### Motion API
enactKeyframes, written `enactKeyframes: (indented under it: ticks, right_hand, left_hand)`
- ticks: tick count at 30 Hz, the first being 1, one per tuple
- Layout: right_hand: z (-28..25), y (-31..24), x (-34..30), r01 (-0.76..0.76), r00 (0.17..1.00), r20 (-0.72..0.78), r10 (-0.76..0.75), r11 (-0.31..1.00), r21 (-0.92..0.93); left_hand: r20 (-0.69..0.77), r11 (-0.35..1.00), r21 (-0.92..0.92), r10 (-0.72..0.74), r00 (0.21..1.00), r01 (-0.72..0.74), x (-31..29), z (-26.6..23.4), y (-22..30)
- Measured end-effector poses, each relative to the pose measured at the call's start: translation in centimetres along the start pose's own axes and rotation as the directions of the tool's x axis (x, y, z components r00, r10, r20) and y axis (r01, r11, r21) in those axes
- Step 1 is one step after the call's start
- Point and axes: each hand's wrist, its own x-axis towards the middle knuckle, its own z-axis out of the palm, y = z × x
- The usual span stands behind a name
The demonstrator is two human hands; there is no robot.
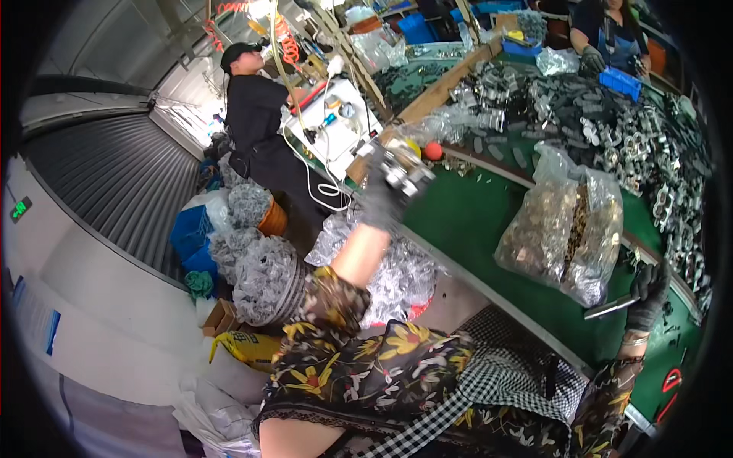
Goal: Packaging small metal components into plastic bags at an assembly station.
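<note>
My left hand (380, 200), in a dark glove, is stretched forward over the near edge of the green worktable (473, 217). It is closed around shiny metal parts (406, 177), smeared by motion, so their exact kind is unclear. Farther right, my gloved right hand (650, 296) grips a slim silver metal bar (608, 308), its end pointing left over the table. Between my hands lies a clear plastic bag (534, 229) filled with small brass-coloured pieces.
Silvery metal parts (622, 145) and dark strips are heaped beyond a divider. A red ball (433, 150) sits near a white box with a gauge (343, 122). A red-handled tool (670, 382) lies at right. Stuffed clear bags (263, 275) crowd the left. Two people are nearby.
</note>
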Motion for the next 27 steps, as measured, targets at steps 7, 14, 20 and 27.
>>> enactKeyframes:
  ticks: [7,14,20,27]
  right_hand:
    - [2.0,-0.9,0.3,-0.126,0.945,-0.277,0.173,0.976,0.178]
    - [-1.2,-0.7,0.1,-0.322,0.945,0.047,0.322,0.905,0.278]
    - [3.2,-0.8,-0.1,-0.216,0.937,-0.185,0.295,0.908,0.358]
    - [2.6,-1.7,-0.7,-0.173,0.944,-0.202,0.261,0.913,0.368]
  left_hand:
    - [0.077,0.815,0.334,0.478,0.875,-0.474,11.7,-1.0,15.0]
    - [-0.211,0.844,0.466,0.397,0.893,-0.264,19.5,0.4,22.0]
    - [-0.319,0.898,0.319,0.403,0.858,-0.303,19.3,-1.5,24.6]
    - [-0.253,0.936,0.282,0.285,0.925,-0.211,23.1,-1.3,23.9]
